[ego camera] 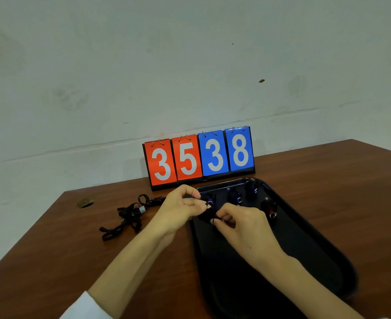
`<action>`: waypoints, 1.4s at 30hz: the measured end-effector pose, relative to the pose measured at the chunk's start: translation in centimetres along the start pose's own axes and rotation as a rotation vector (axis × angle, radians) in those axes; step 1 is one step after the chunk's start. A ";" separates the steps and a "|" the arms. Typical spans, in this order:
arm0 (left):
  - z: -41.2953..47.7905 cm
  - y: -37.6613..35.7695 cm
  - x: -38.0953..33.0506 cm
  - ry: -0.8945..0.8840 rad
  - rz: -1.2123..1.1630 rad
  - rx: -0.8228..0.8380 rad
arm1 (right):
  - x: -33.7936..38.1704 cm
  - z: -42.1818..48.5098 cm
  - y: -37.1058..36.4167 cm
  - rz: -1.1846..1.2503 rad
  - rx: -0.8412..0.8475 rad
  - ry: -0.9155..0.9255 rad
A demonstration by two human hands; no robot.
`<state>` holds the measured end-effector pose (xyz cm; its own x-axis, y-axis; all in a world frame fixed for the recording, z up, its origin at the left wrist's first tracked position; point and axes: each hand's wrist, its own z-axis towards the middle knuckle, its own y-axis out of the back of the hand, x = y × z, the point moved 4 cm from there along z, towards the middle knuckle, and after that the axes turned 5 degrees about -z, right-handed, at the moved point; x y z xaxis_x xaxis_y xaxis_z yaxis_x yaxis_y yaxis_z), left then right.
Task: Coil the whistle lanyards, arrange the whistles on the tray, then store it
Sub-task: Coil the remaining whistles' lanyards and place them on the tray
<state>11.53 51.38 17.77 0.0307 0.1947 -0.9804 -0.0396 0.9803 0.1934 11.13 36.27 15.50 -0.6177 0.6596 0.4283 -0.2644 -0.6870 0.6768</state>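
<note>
A black tray [305, 261] lies on the brown table to the right. Several whistles with coiled black lanyards sit at its far end, among them a blue one [235, 196] and a red one [269, 207]. Over the tray's near-left corner both hands work one black lanyard [207, 214]. My left hand [180, 208] pinches the cord from the left. My right hand [238, 221] pinches its other part, with a small metal ring at the fingertips. The whistle on this lanyard is mostly hidden by my fingers. A tangle of uncoiled lanyards with whistles [130, 215] lies left of the tray.
A flip scoreboard [199, 157] reading 3 5 3 8 stands at the table's far edge, just behind the tray. A small brownish object [85, 202] lies near the table's left corner. The table's left edge runs diagonally toward me.
</note>
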 end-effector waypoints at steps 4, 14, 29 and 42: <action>-0.4 -0.5 -0.9 -0.214 0.232 -0.023 | 0.0 0.0 0.3 0.005 0.010 0.012; -0.8 -1.2 -1.8 -0.433 0.651 0.007 | -0.1 0.1 0.3 -0.008 0.063 0.032; -2.1 -2.3 1.4 -0.018 0.052 0.304 | 0.4 -3.6 1.6 -0.018 0.183 0.091; -2.3 -4.9 4.0 -0.221 0.176 0.038 | -0.4 -5.5 1.7 -0.270 0.239 -0.173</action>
<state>9.52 47.24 12.80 0.2436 0.3605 -0.9004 -0.0266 0.9305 0.3653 6.88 33.12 13.18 -0.4101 0.8624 0.2967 -0.2076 -0.4051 0.8904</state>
